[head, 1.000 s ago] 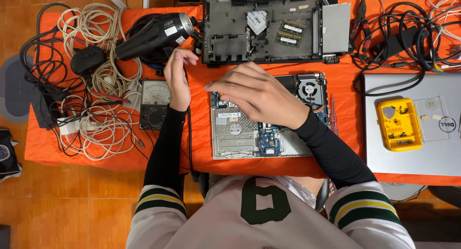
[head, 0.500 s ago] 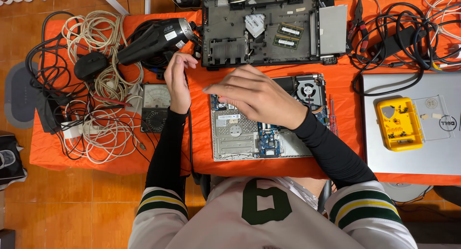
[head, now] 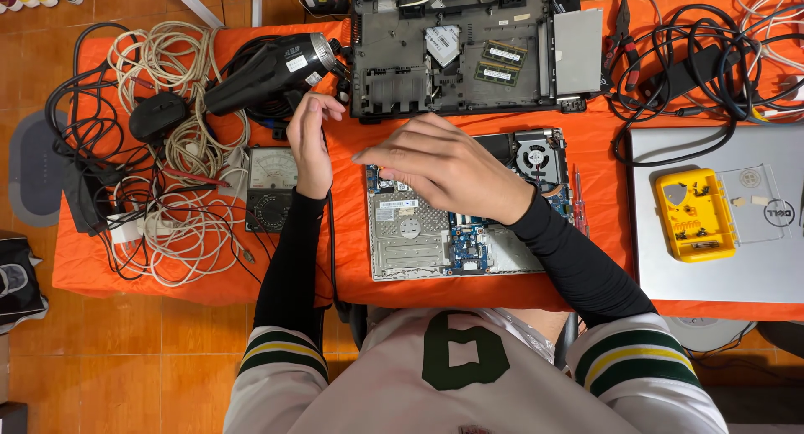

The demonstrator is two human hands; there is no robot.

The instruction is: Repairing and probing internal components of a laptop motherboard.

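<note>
Item: motherboard point(head: 456, 233), centre of orange cloth point(head: 201, 283). Our right hand point(head: 444, 166) rests flat on its top left, fingers loose, grasping nothing. Our left hand point(head: 308, 141) hangs open by the meter point(head: 270, 187). Advice: we press lightly and avoid the fan point(head: 533, 158).

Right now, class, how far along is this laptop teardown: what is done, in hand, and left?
Done: the black bottom case lies apart at the back, and the opened laptop shows its board and fan. In hand: the right hand rests on the board's upper left; the left hand hovers beside the multimeter. Left: the board looks unremoved.
</note>
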